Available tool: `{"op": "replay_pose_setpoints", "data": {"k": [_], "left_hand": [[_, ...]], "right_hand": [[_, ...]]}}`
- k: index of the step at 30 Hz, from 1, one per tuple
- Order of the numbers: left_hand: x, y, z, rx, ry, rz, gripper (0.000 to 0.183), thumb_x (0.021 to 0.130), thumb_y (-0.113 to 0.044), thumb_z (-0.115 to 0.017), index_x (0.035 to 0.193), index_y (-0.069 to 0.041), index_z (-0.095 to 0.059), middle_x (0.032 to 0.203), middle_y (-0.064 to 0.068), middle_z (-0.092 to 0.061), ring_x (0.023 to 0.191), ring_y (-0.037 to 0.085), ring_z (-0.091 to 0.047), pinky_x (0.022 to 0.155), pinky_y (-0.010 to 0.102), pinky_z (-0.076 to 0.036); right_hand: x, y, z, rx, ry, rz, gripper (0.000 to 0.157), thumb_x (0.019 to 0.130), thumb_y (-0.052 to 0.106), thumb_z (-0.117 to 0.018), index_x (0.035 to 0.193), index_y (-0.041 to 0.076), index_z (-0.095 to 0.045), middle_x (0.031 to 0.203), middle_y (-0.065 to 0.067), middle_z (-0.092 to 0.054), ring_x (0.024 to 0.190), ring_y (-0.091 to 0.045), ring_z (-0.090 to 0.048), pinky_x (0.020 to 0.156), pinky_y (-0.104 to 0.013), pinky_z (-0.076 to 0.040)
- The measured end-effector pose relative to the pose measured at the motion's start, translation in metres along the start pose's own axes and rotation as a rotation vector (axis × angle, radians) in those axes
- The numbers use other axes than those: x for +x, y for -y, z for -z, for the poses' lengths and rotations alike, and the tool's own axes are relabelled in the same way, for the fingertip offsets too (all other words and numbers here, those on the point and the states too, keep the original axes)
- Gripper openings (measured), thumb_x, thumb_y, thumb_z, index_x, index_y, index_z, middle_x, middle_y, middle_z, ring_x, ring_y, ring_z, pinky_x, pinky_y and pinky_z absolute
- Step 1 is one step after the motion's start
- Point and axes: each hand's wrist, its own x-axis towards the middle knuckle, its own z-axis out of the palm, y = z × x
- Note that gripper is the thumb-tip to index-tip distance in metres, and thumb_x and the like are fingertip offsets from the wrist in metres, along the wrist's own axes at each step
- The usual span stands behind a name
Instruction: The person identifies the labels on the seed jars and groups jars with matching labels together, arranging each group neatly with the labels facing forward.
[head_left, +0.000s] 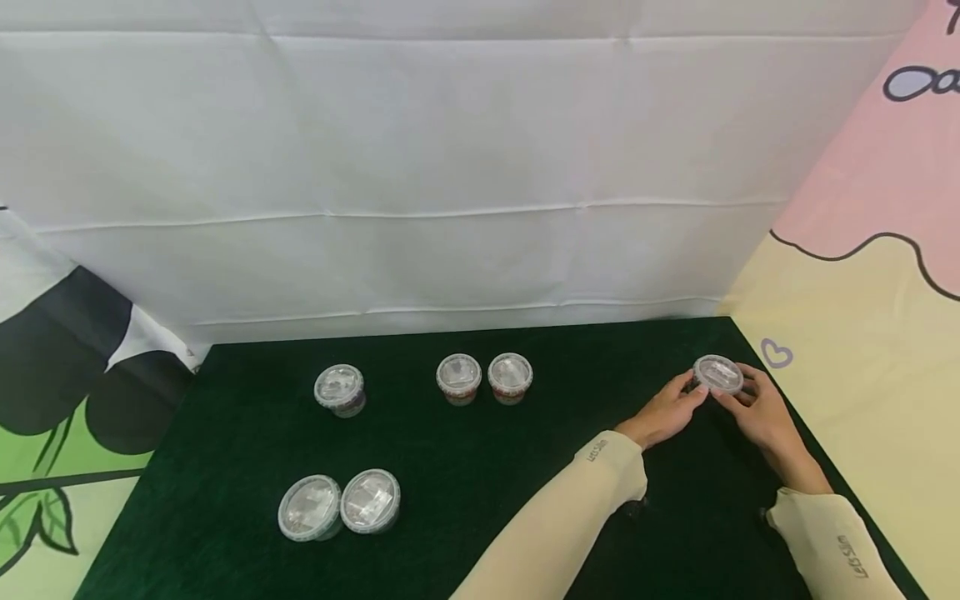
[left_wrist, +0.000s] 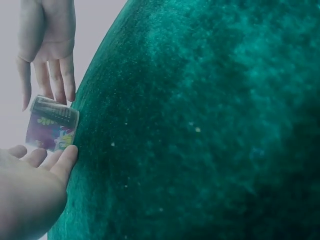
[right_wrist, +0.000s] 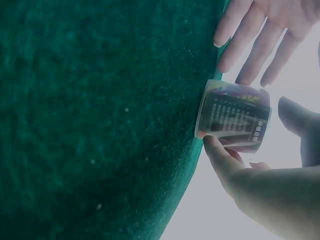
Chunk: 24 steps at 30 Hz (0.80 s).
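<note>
A small clear round tub [head_left: 717, 375] with a transparent lid is between both hands at the table's far right. My left hand [head_left: 667, 412] holds its left side, thumb in front. On the opposite side, my right hand [head_left: 763, 412] grips it with thumb and fingers. The left wrist view shows the tub [left_wrist: 52, 125] with a coloured label, fingertips close against its wall. Dark printed text covers the side of the tub [right_wrist: 234, 116] seen in the right wrist view. It looks upright; whether its base touches the cloth is unclear.
On the dark green table [head_left: 525, 467] stand more lidded tubs: a pair at the back middle [head_left: 459, 379], one farther left [head_left: 340, 390], and two larger ones [head_left: 310, 508] at the front left. A white cloth wall [head_left: 450, 167] rises behind; a printed sheet [head_left: 862, 350] borders the right edge.
</note>
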Motion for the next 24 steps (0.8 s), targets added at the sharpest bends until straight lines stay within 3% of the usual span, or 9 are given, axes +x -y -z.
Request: {"op": "replay_pose_setpoints", "data": {"k": [7, 9, 12, 14, 16, 24], "left_hand": [[-0.006, 0.006, 0.003, 0.022, -0.072, -0.075, 0.047, 0.111, -0.042, -0.051, 0.155, -0.026, -0.045, 0.16, -0.007, -0.047, 0.145, 0.01, -0.047, 0.12, 0.036, -0.041], [-0.007, 0.008, 0.004, 0.019, -0.095, -0.122, 0.045, 0.111, -0.04, -0.053, 0.153, -0.025, -0.045, 0.159, -0.006, -0.048, 0.144, 0.008, -0.047, 0.119, 0.033, -0.043], [-0.01, 0.011, 0.006, 0.002, -0.133, -0.204, 0.044, 0.11, -0.035, -0.057, 0.15, -0.021, -0.046, 0.157, -0.003, -0.051, 0.143, 0.006, -0.047, 0.117, 0.027, -0.044], [-0.012, 0.013, 0.008, -0.011, -0.162, -0.252, 0.043, 0.109, -0.032, -0.06, 0.148, -0.019, -0.048, 0.155, -0.002, -0.053, 0.142, 0.005, -0.048, 0.115, 0.024, -0.044], [-0.014, 0.014, 0.01, -0.019, -0.192, -0.287, 0.041, 0.108, -0.029, -0.063, 0.145, -0.017, -0.049, 0.152, -0.002, -0.055, 0.14, 0.005, -0.05, 0.114, 0.023, -0.045], [-0.026, 0.017, 0.021, -0.057, -0.258, -0.319, 0.038, 0.104, -0.023, -0.07, 0.136, -0.017, -0.05, 0.143, -0.004, -0.058, 0.136, 0.005, -0.053, 0.112, 0.023, -0.046]], "right_hand": [[-0.006, 0.005, 0.0, 0.008, 0.024, -0.004, 0.075, 0.112, 0.031, -0.053, 0.16, -0.012, -0.015, 0.15, -0.044, -0.035, 0.14, -0.064, -0.04, 0.11, -0.069, -0.043], [-0.008, 0.008, -0.001, 0.009, 0.031, 0.003, 0.075, 0.112, 0.031, -0.054, 0.161, -0.012, -0.016, 0.15, -0.043, -0.037, 0.14, -0.063, -0.042, 0.107, -0.06, -0.051], [-0.011, 0.014, -0.003, 0.036, 0.039, 0.027, 0.075, 0.112, 0.03, -0.055, 0.161, -0.011, -0.016, 0.149, -0.043, -0.037, 0.139, -0.062, -0.044, 0.092, -0.027, -0.059], [-0.014, 0.018, -0.005, 0.054, 0.039, 0.046, 0.075, 0.112, 0.03, -0.055, 0.161, -0.011, -0.016, 0.149, -0.043, -0.038, 0.139, -0.061, -0.044, 0.08, -0.01, -0.052], [-0.017, 0.022, -0.007, 0.06, 0.037, 0.066, 0.073, 0.112, 0.028, -0.055, 0.161, -0.011, -0.017, 0.148, -0.043, -0.039, 0.138, -0.06, -0.046, 0.074, -0.002, -0.042], [-0.026, 0.032, -0.015, 0.026, 0.058, 0.142, 0.069, 0.112, 0.024, -0.056, 0.16, -0.011, -0.021, 0.145, -0.042, -0.044, 0.135, -0.06, -0.049, 0.075, -0.004, -0.043]]}}
